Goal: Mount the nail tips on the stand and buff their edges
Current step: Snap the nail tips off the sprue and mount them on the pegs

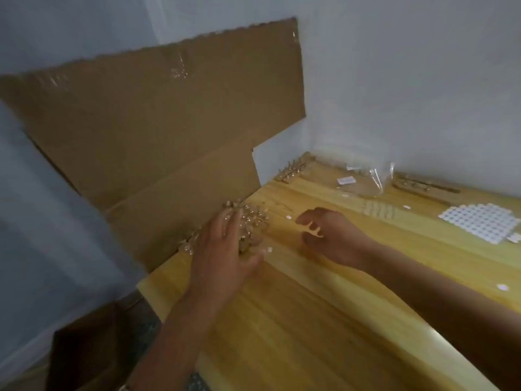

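Pale walls met in a corner behind the yellow wooden tabletop (pixel 310 320), and a torn cardboard sheet (pixel 158 122) leaned along its left edge, hiding the wall there. At the cardboard's foot sat a glinting cluster of nail tips (pixel 253 218), blurred and half covered by the left hand (pixel 222 249), whose fingers lay straight and spread over it. Just beside it, the right hand (pixel 329 235) curled its fingers, pinching a small pale holder (pixel 311 230); whether that bore a tip could not be told. More stands (pixel 290 170) stood in the far corner, a plastic bag (pixel 363 182) near the far edge, and a white dot sheet (pixel 479 221) ran out of frame at the right.
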`<state>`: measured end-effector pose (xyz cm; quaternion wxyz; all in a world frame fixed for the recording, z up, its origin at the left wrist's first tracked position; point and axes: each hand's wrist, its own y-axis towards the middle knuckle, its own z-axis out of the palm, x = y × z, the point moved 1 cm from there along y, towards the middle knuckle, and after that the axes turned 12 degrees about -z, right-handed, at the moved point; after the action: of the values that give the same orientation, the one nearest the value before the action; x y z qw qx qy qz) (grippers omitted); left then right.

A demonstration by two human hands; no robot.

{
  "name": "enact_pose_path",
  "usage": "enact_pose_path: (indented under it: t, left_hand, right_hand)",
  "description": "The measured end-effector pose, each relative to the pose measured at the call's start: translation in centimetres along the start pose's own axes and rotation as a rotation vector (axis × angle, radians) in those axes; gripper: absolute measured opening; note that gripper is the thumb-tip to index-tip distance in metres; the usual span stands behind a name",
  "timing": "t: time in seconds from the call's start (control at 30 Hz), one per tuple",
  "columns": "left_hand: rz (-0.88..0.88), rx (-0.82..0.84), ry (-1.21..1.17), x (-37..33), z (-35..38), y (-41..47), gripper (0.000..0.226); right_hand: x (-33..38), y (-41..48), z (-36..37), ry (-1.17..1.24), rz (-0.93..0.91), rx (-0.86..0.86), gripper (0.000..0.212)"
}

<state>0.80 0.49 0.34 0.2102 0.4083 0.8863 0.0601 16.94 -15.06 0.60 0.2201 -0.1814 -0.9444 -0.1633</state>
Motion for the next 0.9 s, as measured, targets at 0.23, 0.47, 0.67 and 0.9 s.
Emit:
enact_pose_path:
  t: [0.23,0.47,0.67,0.9]
  left_hand:
    - [0.194,0.124,0.118,-1.6,3.4,3.8,0.069]
    - [0.270,-0.011,0.109,-2.2,4.2,4.6,0.053]
    - [0.290,0.096,0.093,-2.5,4.3,4.6,0.053]
    - [0.413,0.077,-0.292,-5.7,3.6,1.2,0.050]
  right_hand:
    - [-1.9,7.2,3.6,0.035,0.098,0.035,0.032]
    - [-2.6,8.5,4.2,0.099,0.008,-0.006,0.026]
    - [-2.5,8.0,3.5,0.103,0.060,-0.065,0.021]
    - [-4.2,-2.8,-3.8,0.010,0.136,-0.338,0.016]
